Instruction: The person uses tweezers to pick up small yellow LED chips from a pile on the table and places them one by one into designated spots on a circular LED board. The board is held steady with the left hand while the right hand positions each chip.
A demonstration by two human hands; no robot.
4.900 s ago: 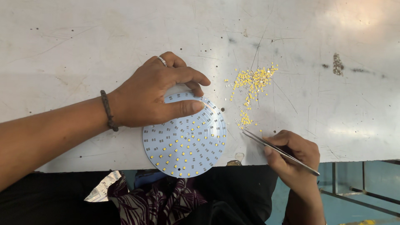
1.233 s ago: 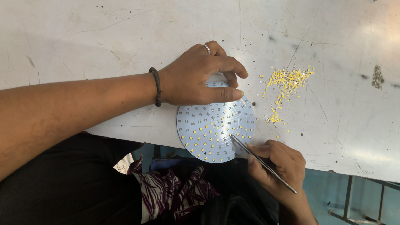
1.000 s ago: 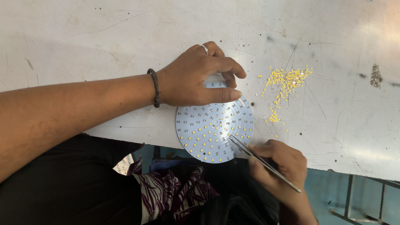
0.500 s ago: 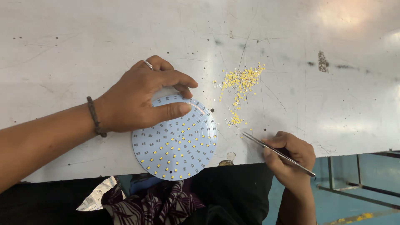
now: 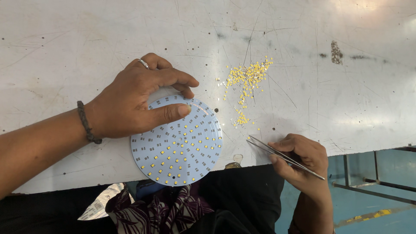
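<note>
Yellow LED chips (image 5: 248,80) fill roughly the lower half of the round circuit board (image 5: 182,145) at the white table's (image 5: 86,39) edge, upper pads bare, left hand (image 5: 136,102) pressing it, right hand (image 5: 301,156) pinching tweezers (image 5: 281,156).

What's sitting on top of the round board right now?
The left hand rests on the round board, covering its upper left. Small yellow chips dot the visible part.

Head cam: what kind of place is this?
Probably a small electronics assembly workshop. A round light board lies on a scratched white table beside a pile of tiny yellow chips; the right hand holds tweezers, the left hand rests on the board.
</note>
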